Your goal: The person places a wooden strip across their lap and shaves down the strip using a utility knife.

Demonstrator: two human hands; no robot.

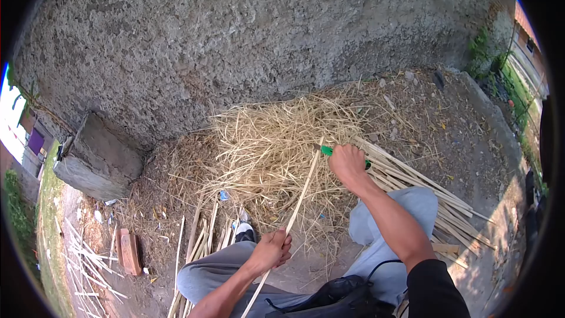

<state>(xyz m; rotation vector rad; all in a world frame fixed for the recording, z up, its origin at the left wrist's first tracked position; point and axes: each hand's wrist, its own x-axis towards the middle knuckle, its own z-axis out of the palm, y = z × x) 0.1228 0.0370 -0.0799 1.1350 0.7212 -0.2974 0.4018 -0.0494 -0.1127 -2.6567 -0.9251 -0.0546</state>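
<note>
My left hand (271,249) is closed around a long pale strip, probably bamboo (304,191), which slants up and away from my lap. My right hand (347,164) grips the green handle of a knife (327,151). The short dark blade touches or lies right beside the far end of the strip; which of the two I cannot tell. Beneath the knife spreads a heap of thin curled shavings (265,144). More long strips (435,200) lie bundled beside my right knee.
A rough grey wall (282,29) rises behind the shavings. At the left stand a concrete block (106,159) and a reddish brick (128,251). Loose white strips (88,265) lie scattered at the lower left. A shoe tip (245,232) shows near my left knee.
</note>
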